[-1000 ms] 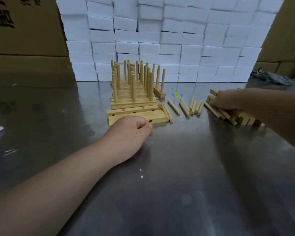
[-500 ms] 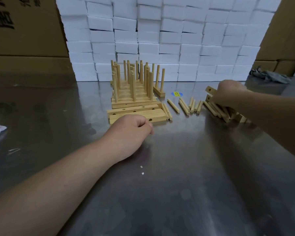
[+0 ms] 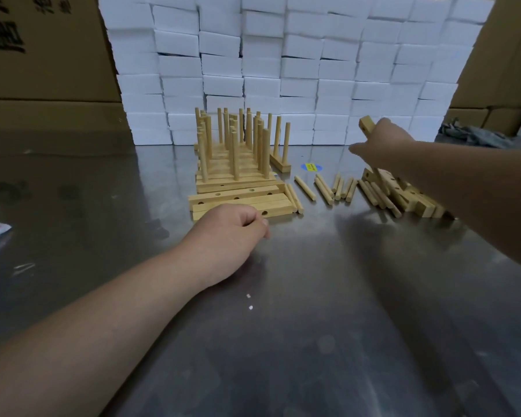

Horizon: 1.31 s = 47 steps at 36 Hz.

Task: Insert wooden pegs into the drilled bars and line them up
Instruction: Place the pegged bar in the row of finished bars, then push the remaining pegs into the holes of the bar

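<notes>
One drilled bar (image 3: 367, 124): our right hand (image 3: 382, 142) grips it, poking up past the fingers.
Flat bars (image 3: 241, 203): leftward, beside our curled left hand (image 3: 229, 230), contents unclear.

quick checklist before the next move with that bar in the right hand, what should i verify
1. Right hand has a firm hold on the held bar: ok, fingers are curled round it and its drilled end sticks up.
2. Held bar clear of the pile of bars: cannot tell, its lower end is hidden behind the hand.
3. Loose pegs ready to take: ok, they lie between the pile and the empty bars.
4. Empty bars waiting: ok, their holes hold no pegs.
5. Left hand free: cannot tell, fingers curled, palm hidden.
6. Pegged bars in line: ok, pegs stand upright.
</notes>
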### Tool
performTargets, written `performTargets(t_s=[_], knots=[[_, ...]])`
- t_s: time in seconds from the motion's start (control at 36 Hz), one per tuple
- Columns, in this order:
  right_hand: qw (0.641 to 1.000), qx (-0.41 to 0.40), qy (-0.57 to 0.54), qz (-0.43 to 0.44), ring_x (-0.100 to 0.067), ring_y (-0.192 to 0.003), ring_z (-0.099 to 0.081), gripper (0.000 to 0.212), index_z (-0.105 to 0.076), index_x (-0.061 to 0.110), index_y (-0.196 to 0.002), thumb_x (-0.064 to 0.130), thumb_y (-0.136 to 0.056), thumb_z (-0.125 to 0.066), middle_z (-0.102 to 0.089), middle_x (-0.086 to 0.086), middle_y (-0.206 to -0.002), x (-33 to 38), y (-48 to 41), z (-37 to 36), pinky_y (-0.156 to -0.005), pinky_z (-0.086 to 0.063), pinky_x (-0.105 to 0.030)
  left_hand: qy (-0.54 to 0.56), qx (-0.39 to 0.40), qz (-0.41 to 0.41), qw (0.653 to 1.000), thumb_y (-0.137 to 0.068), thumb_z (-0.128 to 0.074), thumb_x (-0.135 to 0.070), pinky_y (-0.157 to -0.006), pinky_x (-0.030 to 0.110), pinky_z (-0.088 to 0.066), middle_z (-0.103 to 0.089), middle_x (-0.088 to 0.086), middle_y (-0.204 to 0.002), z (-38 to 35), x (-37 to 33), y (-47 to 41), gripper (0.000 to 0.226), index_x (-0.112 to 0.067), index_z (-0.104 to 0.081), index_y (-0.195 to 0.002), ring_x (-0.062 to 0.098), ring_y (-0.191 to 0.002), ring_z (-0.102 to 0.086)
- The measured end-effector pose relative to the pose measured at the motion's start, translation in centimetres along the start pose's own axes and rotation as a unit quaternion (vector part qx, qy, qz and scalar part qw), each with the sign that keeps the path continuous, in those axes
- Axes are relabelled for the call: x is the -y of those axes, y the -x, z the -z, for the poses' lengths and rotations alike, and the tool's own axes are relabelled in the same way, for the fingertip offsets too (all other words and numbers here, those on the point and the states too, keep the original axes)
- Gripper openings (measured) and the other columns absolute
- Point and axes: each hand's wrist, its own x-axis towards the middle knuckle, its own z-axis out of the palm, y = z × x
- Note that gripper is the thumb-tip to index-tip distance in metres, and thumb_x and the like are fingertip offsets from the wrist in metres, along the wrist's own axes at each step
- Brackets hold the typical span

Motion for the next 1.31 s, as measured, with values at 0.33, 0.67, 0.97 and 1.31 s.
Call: performTargets(t_s=[0.33,0.67,0.97,1.31], knots=[[0.914,0.081,-0.397,0.005,-0.021,-0.057,-0.059,0.015,-0.048,0.009,-0.077,0.011,-0.092,-0.044,-0.059,-0.008,-0.077,7.1,7.6,3.3,-0.065,-0.054,-0.031,0.051,-0.003,-0.039,0.998,-0.092,-0.041,-0.043,-0.066,0.032,-0.042,-0.062,0.016,-0.078,0.1,0.3,0.0,0.040,-0.012,-0.067,-0.093,0.014,-0.056,-0.047],[0.847,0.251,-0.454,0.119,-0.018,-0.091,-0.063,0.033,-0.059,0.017,-0.083,0.033,-0.099,-0.035,-0.069,0.001,-0.088,7.7,16.9,-1.5,-0.084,-0.047,-0.034,0.408,0.084,0.068,0.907,-0.097,-0.043,-0.021,-0.042,0.019,-0.046,-0.063,0.003,-0.056,-0.1,-2.0,0.9,0.021,-0.007,-0.058,-0.090,0.017,-0.043,-0.059],[0.965,0.077,0.228,0.103,-0.019,-0.065,-0.045,0.042,-0.053,0.009,-0.074,0.047,-0.091,-0.045,-0.047,-0.006,-0.073,2.1,8.8,-3.3,-0.053,-0.034,-0.028,0.415,0.062,0.135,0.898,-0.099,-0.033,-0.036,-0.037,0.020,-0.036,-0.053,-0.001,-0.054,0.4,-1.3,0.0,0.042,-0.008,-0.065,-0.100,0.011,-0.038,-0.043],[0.961,0.077,0.252,0.084,-0.017,-0.056,-0.041,0.023,-0.042,0.010,-0.066,0.012,-0.089,-0.045,-0.045,-0.004,-0.067,3.4,8.6,-3.2,-0.044,-0.027,-0.024,0.420,0.049,0.137,0.896,-0.098,-0.037,-0.028,-0.036,0.019,-0.036,-0.056,0.001,-0.057,0.2,-1.0,-0.2,0.036,-0.007,-0.066,-0.096,0.013,-0.038,-0.043]])
